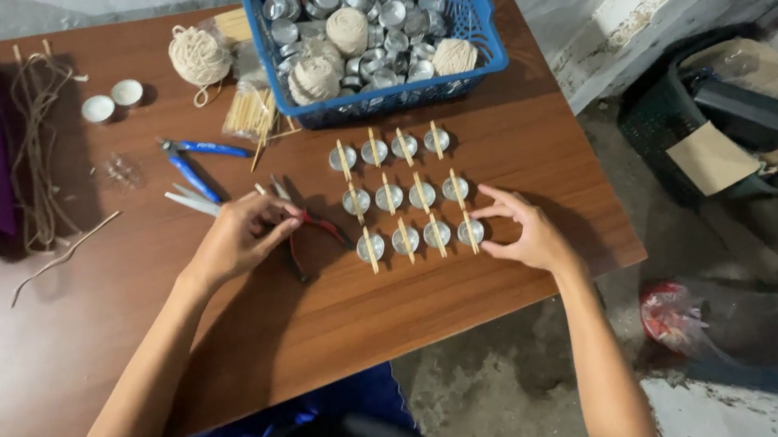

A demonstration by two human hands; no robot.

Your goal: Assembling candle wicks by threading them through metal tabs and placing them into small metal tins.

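Note:
On the brown wooden table [458, 293] stand several small metal cups [389, 196] in rows, each with a thin wooden stick laid across its top. My right hand [524, 231] rests at the right end of the rows, fingertips touching the nearest cup [470, 231]. My left hand [243, 232] lies to the left of the cups, fingers closed around a thin wooden stick [263, 192]. Red-handled pliers [315, 230] lie just beside that hand.
A blue plastic basket [472, 25] with metal cups and balls of twine stands at the back. Blue-handled pliers [194, 164], a bundle of sticks [251, 114], a twine ball [199, 54], two white cups [112, 101] and loose cord [36, 143] lie left. A black crate [669, 123] stands on the floor right.

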